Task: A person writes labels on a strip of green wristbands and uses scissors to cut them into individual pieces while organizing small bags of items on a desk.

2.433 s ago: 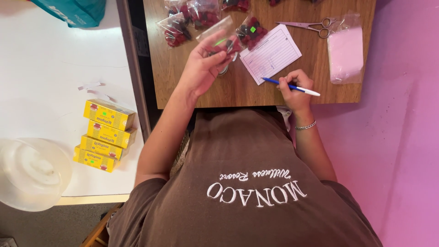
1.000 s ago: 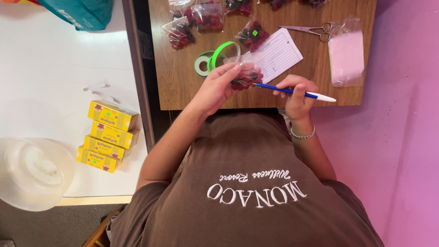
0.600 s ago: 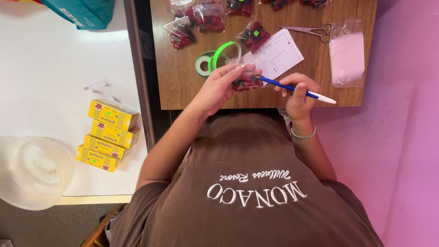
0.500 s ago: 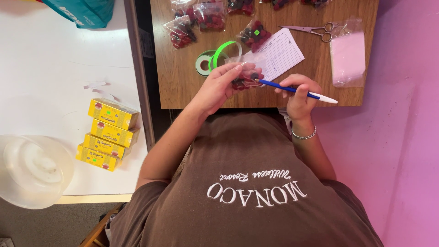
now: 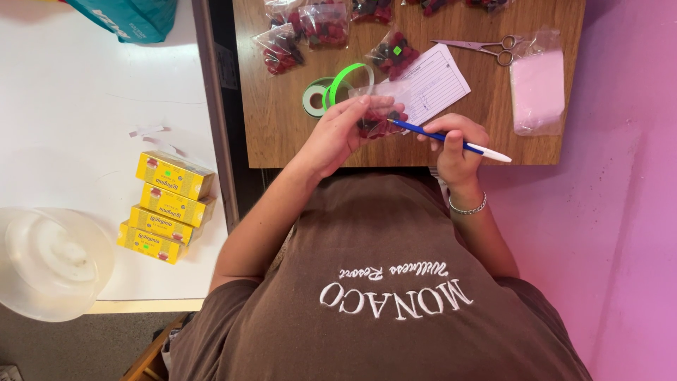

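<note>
My left hand (image 5: 337,135) holds a small clear bag of red and dark sweets (image 5: 377,121) just above the near edge of the wooden table (image 5: 282,134). My right hand (image 5: 457,147) grips a blue and white pen (image 5: 462,143). The pen's tip touches the bag. A lined white note sheet (image 5: 436,81) lies on the table right behind the bag.
Several more filled clear bags (image 5: 282,46) lie at the back of the table, with two green tape rolls (image 5: 319,97), scissors (image 5: 482,47) and a pink pad in a clear bag (image 5: 537,90). On the white table to the left are yellow boxes (image 5: 169,204), a clear plastic bowl (image 5: 49,261) and a teal bag (image 5: 127,17).
My left hand has brought the bag from over the table down to the near edge. My right hand moved the pen from the note sheet to the bag.
</note>
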